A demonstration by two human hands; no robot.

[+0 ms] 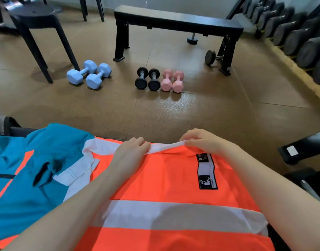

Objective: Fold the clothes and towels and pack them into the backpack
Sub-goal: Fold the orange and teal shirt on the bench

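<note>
A gym floor (191,113) with dumbbells and a black bench (177,22) fills twelve o'clock. At nine o'clock a teal garment (34,160) lies rumpled and unfolded. The left hand (132,151) and right hand (206,140) each pinch the white far hem of the orange shirt (155,178), spread flat at six o'clock. Folding looks barely begun; no backpack shows. Open floor lies beyond the far edge.

Single head-worn wide-angle view, facing forward and down. Close above both hands and the orange shirt (173,178); floor (209,115) and bench (177,20) farther ahead.
</note>
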